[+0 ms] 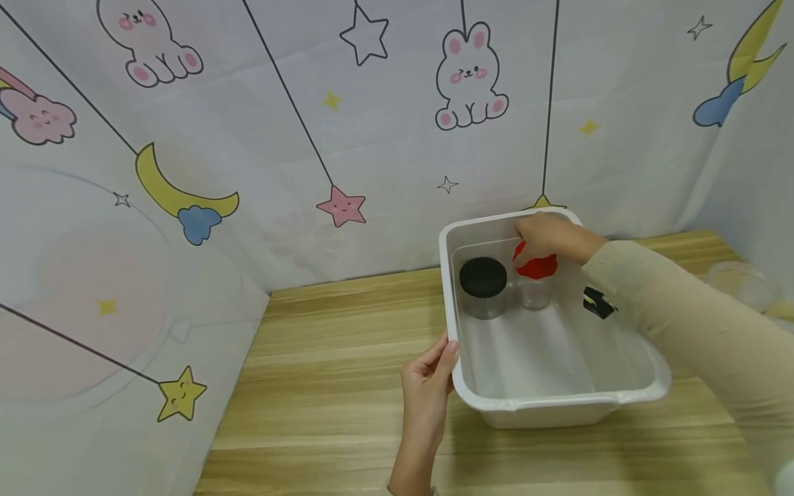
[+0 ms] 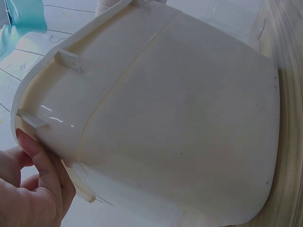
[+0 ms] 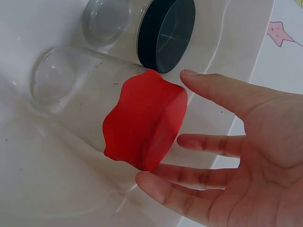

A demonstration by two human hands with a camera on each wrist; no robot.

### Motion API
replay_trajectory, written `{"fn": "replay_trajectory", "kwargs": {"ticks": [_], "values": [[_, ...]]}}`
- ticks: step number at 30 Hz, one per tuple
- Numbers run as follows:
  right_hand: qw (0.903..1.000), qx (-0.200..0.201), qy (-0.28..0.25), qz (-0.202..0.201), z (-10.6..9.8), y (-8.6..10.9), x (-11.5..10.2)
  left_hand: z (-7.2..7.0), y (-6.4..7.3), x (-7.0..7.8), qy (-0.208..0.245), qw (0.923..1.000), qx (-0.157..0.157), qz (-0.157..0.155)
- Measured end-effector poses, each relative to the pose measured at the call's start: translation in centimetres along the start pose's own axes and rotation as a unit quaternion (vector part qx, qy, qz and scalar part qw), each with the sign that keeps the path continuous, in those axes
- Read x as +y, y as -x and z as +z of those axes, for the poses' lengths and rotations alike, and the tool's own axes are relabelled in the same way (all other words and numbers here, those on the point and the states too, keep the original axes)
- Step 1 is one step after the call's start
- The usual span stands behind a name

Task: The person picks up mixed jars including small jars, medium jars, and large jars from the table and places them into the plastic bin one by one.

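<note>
A white plastic basin (image 1: 527, 365) stands on the table. My left hand (image 1: 426, 389) pinches its left rim, thumb on top and fingers underneath; the left wrist view shows the hand (image 2: 35, 184) at the basin's (image 2: 180, 113) edge. Inside, near the far end, my right hand (image 1: 546, 238) is at a clear jar (image 1: 535, 295) with a red wavy-edged cover (image 1: 538, 267). Up close, the right hand (image 3: 236, 156) has its fingers spread round the red cover (image 3: 151, 118), fingertips at its edge. Beside it stands another clear jar with a black lid (image 1: 483, 277).
A small black object (image 1: 598, 303) is against the basin's right inner side, partly behind the right sleeve. A clear plastic container (image 1: 744, 286) sits on the wood-grain table (image 1: 322, 372) at far right. Printed cloth (image 1: 397, 138) hangs behind.
</note>
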State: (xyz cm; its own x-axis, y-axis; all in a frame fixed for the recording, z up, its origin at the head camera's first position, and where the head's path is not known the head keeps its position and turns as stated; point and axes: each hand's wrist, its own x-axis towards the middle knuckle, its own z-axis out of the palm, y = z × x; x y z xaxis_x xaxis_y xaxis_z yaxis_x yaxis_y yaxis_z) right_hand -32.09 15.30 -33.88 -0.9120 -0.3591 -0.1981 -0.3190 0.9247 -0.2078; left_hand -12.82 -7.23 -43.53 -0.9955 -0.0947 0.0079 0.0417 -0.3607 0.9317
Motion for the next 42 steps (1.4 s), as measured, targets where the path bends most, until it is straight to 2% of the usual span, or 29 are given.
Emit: {"fn": "replay_trajectory", "kwargs": {"ticks": [10,19,24,35,42], "values": [[0.9994,0.015,-0.024,-0.018,-1.5,0.9,-0.1,0.1,0.0,0.0,0.002,1.0,-0.002,0.006],[0.998,-0.008,-0.061,-0.012,-3.1,1.9,-0.1,0.1,-0.1,-0.1,-0.006,0.9999,-0.004,0.01],[0.9986,0.001,-0.051,-0.014,-4.0,2.8,0.0,0.1,-0.1,-0.1,-0.007,0.9999,-0.004,0.01],[0.9973,0.052,-0.022,-0.048,-5.5,5.0,1.5,0.1,0.0,0.0,0.002,0.9999,-0.009,0.012],[0.9975,0.058,-0.01,-0.038,-5.9,6.4,2.8,0.1,0.0,-0.1,-0.001,0.9999,-0.011,0.012]]}}
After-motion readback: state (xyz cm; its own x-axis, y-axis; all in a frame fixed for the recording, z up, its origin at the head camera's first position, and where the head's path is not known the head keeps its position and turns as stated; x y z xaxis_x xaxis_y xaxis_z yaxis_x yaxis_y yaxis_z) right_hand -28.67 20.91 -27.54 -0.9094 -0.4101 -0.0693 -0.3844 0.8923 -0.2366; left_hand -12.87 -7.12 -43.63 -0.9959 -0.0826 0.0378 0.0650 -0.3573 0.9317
